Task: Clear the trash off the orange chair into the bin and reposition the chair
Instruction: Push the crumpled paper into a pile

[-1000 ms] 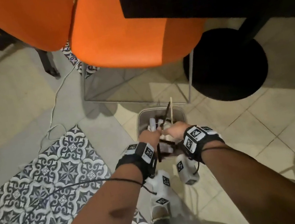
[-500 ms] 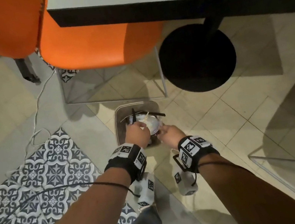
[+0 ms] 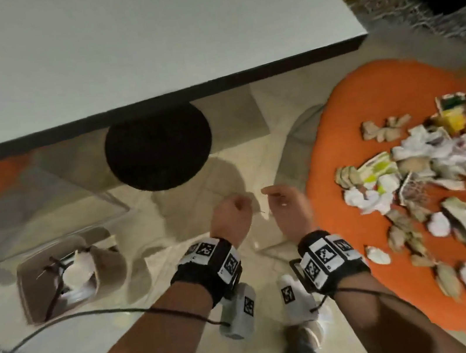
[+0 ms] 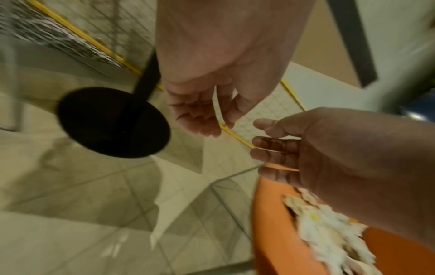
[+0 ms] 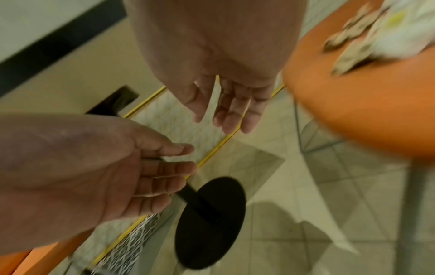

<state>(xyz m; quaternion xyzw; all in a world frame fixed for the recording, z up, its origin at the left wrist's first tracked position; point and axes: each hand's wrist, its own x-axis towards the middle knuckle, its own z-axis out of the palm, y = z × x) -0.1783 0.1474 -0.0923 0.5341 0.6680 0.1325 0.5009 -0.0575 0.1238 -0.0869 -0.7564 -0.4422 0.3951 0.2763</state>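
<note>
Since before: our hands (image 3: pixel 262 211) leave the bin (image 3: pixel 29 290) at left, both empty, relaxed | trash (image 3: pixel 416 176) covers the chair (image 3: pixel 338 115) at right | barely started

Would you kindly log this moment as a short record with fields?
left hand: empty, fingers loosely curled
right hand: empty, fingers relaxed
orange chair: at right, seat covered with trash
trash: crumpled paper and scraps, piled on the seat
bin: on floor at left, holds some waste
table: white top, round black base
</note>
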